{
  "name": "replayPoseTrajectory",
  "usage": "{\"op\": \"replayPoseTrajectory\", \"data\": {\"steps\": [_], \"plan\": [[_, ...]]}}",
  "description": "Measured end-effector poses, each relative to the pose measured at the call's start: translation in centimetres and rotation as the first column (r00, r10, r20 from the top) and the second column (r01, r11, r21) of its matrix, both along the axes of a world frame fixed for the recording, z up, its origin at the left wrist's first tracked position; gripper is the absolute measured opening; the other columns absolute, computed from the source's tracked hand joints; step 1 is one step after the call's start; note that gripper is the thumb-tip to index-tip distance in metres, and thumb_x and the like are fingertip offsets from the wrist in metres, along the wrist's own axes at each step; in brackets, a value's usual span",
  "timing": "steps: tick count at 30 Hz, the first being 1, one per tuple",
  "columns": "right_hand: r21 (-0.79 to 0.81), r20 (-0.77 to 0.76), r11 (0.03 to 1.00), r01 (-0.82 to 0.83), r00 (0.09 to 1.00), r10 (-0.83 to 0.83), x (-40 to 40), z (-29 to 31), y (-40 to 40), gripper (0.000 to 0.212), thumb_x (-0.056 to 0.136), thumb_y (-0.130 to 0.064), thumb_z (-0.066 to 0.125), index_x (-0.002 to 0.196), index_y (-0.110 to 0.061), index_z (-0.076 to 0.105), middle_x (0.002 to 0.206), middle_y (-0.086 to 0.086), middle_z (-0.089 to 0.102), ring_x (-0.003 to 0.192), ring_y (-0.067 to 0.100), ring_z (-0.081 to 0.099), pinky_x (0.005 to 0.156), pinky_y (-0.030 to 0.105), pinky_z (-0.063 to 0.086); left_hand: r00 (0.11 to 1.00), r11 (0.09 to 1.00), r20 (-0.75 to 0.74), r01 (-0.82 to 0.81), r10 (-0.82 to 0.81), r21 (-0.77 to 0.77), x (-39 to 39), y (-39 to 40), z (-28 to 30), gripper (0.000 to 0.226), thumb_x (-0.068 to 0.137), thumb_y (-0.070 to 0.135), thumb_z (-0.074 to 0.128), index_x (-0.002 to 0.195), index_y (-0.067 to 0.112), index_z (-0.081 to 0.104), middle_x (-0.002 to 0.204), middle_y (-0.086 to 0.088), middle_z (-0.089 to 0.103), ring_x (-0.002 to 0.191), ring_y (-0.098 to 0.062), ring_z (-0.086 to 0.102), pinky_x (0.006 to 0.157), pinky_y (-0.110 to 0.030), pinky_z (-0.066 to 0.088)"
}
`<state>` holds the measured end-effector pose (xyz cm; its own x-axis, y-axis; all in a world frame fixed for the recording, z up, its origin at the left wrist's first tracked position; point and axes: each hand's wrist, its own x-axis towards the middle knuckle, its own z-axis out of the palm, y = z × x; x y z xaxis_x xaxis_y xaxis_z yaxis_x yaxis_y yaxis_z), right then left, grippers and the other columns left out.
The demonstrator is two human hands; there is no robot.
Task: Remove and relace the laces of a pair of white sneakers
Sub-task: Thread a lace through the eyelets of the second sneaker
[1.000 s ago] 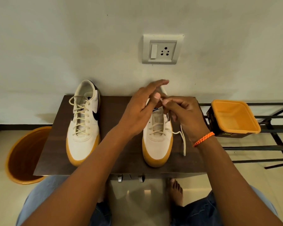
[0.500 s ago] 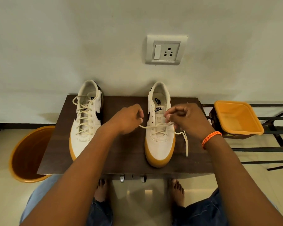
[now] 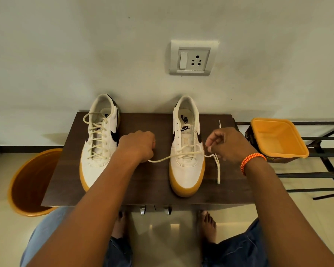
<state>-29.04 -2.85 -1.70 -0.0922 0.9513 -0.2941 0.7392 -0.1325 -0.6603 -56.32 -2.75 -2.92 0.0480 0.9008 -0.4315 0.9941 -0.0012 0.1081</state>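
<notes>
Sneakers first: your dark brown wooden tabletop (image 3: 152,185) carries the fully laced white gum-soled sneaker (image 3: 99,143) at nine o'clock and the half-laced white gum-soled sneaker (image 3: 187,151) at centre. Your left hand (image 3: 137,146) has its fingers curled tight on one end of the cream flat lace (image 3: 162,158); your right hand (image 3: 228,145) pinches the other run at three o'clock. Pull unevenly, I judge, and one end slips out of its eyelet.
</notes>
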Motion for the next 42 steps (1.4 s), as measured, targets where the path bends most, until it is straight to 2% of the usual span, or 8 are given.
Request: {"op": "replayPoseTrajectory", "data": {"steps": [4, 10, 14, 18, 23, 32, 36, 42], "plan": [[-0.125, 0.110, 0.989, -0.076, 0.990, 0.090, -0.8, -0.9, -0.2, 0.020, 0.079, -0.008, 0.086, 0.089, -0.021, 0.074, 0.088, -0.007, 0.066, 0.085, 0.007, 0.059, 0.065, 0.017, 0.039, 1.000, 0.986, 0.023, 0.000, -0.004, 0.165, 0.6, 0.0, -0.2, 0.028, 0.097, 0.028, 0.064, 0.124, 0.034, 0.065, 0.122, -0.002, 0.067, 0.113, -0.029, 0.065, 0.085, -0.039, 0.045], [-0.097, -0.014, 0.994, -0.059, 0.998, 0.058, 0.3, 0.1, 0.0, 0.009, 0.087, -0.011, 0.078, 0.083, -0.018, 0.074, 0.081, 0.001, 0.075, 0.082, 0.012, 0.067, 0.072, 0.026, 0.045, 0.909, 0.902, 0.412, -0.122, -0.066, 0.414, 3.2, 0.4, 0.2, 0.014, 0.103, 0.033, 0.059, 0.100, 0.034, 0.072, 0.084, 0.017, 0.066, 0.081, -0.008, 0.061, 0.069, -0.032, 0.045], [-0.113, -0.367, 0.993, -0.044, 0.930, -0.001, 1.5, 2.8, -0.7, 0.023, 0.095, -0.012, 0.070, 0.116, -0.018, 0.068, 0.080, 0.011, 0.075, 0.058, 0.012, 0.053, 0.057, 0.025, 0.040, 0.649, 0.955, 0.751, -0.131, -0.121, 0.267, 5.2, -0.3, 1.0, 0.019, 0.106, 0.030, 0.059, 0.092, 0.027, 0.071, 0.077, 0.011, 0.074, 0.068, -0.008, 0.070, 0.072, -0.036, 0.059], [-0.101, -0.636, 0.988, -0.114, 0.771, 0.024, 1.7, 4.0, -1.1, 0.025, 0.101, -0.003, 0.053, 0.114, -0.005, 0.074, 0.098, 0.022, 0.075, 0.054, 0.021, 0.038, 0.052, 0.030, 0.030, 0.376, 0.998, 0.926, -0.038, -0.040, 0.058, 6.5, -1.1, 2.1, 0.037, 0.114, 0.025, 0.046, 0.089, 0.004, 0.064, 0.084, -0.008, 0.080, 0.073, -0.030, 0.077, 0.065, -0.031, 0.057], [-0.012, -0.661, 0.996, -0.087, 0.749, 0.057, 0.9, 3.4, -0.7, 0.026, 0.094, 0.003, 0.067, 0.116, -0.008, 0.075, 0.104, 0.017, 0.077, 0.054, 0.016, 0.048, 0.046, 0.020, 0.037, 0.125, 0.976, 0.977, 0.111, 0.173, -0.187, 6.9, -1.6, 2.9, 0.033, 0.117, 0.030, 0.030, 0.109, 0.006, 0.051, 0.107, -0.022, 0.079, 0.102, -0.037, 0.077, 0.097, -0.048, 0.060], [0.183, -0.634, 0.975, 0.126, 0.773, 0.019, 0.0, 2.9, -0.5, 0.010, 0.087, -0.005, 0.080, 0.094, 0.000, 0.075, 0.076, 0.016, 0.074, 0.063, 0.019, 0.070, 0.060, 0.021, 0.053, 0.222, 0.998, 0.975, -0.053, 0.031, -0.019, 7.2, -1.4, 2.2, 0.019, 0.112, 0.021, 0.049, 0.123, 0.009, 0.061, 0.102, -0.017, 0.073, 0.087, -0.030, 0.070, 0.082, -0.045, 0.061], [0.211, -0.621, 0.956, 0.203, 0.784, -0.029, 0.0, 2.7, -0.2, 0.015, 0.089, -0.006, 0.078, 0.088, 0.007, 0.070, 0.052, 0.000, 0.058, 0.043, 0.006, 0.052, 0.047, 0.014, 0.041, 0.138, 0.996, 0.987, 0.031, 0.083, -0.088, 7.2, -1.6, 2.7, 0.028, 0.115, 0.021, 0.043, 0.137, 0.010, 0.055, 0.109, -0.015, 0.077, 0.106, -0.033, 0.074, 0.094, -0.051, 0.057], [0.101, -0.801, 0.962, 0.253, 0.595, -0.072, 0.4, 3.0, 0.1, 0.011, 0.089, -0.007, 0.068, 0.080, -0.012, 0.069, 0.076, 0.013, 0.054, 0.058, 0.015, 0.041, 0.052, 0.028, 0.034, -0.025, 0.991, 0.992, 0.063, 0.123, -0.121, 6.2, -1.6, 3.8, 0.030, 0.111, 0.008, 0.047, 0.141, 0.005, 0.051, 0.066, -0.004, 0.043, 0.059, -0.018, 0.046, 0.075, -0.040, 0.048]]}}
